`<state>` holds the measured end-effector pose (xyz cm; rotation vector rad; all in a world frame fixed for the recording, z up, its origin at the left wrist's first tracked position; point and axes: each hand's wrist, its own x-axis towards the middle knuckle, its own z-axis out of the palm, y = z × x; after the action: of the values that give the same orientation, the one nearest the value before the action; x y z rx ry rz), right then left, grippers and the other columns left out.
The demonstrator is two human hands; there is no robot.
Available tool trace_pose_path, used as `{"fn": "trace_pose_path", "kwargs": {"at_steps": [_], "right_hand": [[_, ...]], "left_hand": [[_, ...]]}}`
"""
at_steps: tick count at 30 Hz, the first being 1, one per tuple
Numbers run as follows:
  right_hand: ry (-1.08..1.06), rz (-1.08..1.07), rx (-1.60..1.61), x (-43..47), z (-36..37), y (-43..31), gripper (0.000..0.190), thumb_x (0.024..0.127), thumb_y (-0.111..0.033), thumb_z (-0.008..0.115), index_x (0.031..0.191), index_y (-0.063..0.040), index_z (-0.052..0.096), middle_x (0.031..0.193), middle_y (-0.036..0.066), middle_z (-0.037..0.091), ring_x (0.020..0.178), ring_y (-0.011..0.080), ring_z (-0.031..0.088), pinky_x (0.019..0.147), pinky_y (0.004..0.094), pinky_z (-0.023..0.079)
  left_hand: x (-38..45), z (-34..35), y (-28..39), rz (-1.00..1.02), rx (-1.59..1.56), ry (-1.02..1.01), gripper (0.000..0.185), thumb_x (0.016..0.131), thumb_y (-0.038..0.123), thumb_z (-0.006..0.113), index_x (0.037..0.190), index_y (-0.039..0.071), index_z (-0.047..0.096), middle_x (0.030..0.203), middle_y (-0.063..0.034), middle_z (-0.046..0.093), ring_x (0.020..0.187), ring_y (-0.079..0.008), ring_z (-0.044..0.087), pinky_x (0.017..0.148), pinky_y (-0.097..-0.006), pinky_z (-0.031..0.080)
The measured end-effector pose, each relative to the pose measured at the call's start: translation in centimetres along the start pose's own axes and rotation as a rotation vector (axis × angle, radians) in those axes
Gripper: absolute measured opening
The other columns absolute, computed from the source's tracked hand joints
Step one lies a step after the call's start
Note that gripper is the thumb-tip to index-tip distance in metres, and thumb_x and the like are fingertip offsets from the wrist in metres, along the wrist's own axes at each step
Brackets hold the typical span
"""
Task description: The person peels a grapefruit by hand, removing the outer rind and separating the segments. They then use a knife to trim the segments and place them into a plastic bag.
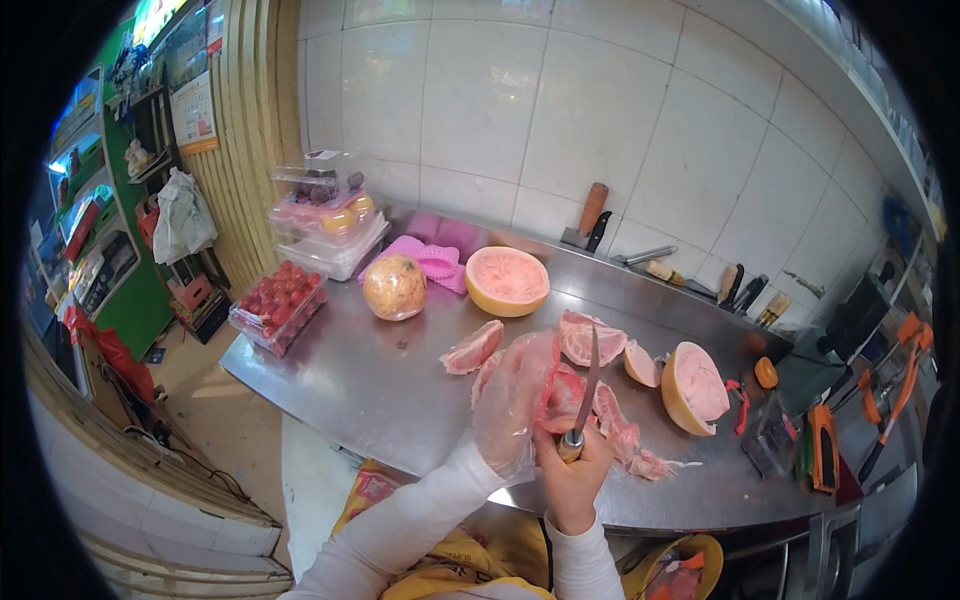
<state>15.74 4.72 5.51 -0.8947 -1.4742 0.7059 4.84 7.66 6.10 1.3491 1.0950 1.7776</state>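
My left hand [508,409], in a clear plastic glove, grips a piece of peeled red pomelo flesh [564,391]. My bare right hand [574,474] is closed around the wooden handle of a knife [590,375]. Its narrow blade points up and away from me, beside the flesh. My right thumb and fingertips appear to touch that piece as well. Around my hands lie pomelo segments [474,348], a larger segment cluster [591,337] and torn membrane [651,465]. Two hollow pomelo rind halves stand farther off, one behind [507,281] and one to the right [694,388].
On the steel table [360,390] are a wrapped whole pomelo [394,286], pink foam netting [439,262], a box of cherry tomatoes [277,307] and stacked clear containers [330,217]. Several knives [731,285] line the tiled wall. Below the front edge sits a yellow bin [709,559].
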Motion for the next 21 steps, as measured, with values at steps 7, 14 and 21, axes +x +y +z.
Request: {"fn": "trace_pose_path", "kwargs": {"at_steps": [7,14,21], "right_hand": [[-0.004,0.120,0.315,-1.5,-1.2,-0.6,0.008,0.082,-0.001,0.071,0.079,0.000,0.063,0.071,0.006,0.061,0.053,0.0094,0.051,0.049,0.0232,0.040],[0.282,-0.051,0.446,1.7,-8.1,-4.4,0.007,0.085,-0.005,0.065,0.086,-0.003,0.058,0.069,0.006,0.057,0.047,0.0089,0.047,0.040,0.0202,0.033],[0.118,0.123,-0.608,3.8,-16.5,5.6,0.020,0.076,-0.004,0.070,0.093,0.004,0.065,0.074,0.008,0.063,0.057,0.0167,0.057,0.053,0.0295,0.043]], "left_hand": [[0.1,0.0,1.2,0.122,0.177,0.053,0.037,0.098,0.023,0.054,0.126,-0.003,0.051,0.120,-0.0132,0.058,0.107,-0.0192,0.058,0.089,-0.0306,0.046],[-0.3,-2.7,-1.0,-0.042,-0.239,-0.009,0.037,0.100,0.025,0.051,0.129,0.002,0.049,0.118,-0.0090,0.057,0.108,-0.0190,0.058,0.093,-0.0285,0.046],[-1.1,-2.5,0.5,-0.565,-1.109,-0.144,0.038,0.100,0.035,0.044,0.128,0.009,0.046,0.106,-0.0060,0.055,0.089,-0.0164,0.058,0.078,-0.0324,0.051]]}}
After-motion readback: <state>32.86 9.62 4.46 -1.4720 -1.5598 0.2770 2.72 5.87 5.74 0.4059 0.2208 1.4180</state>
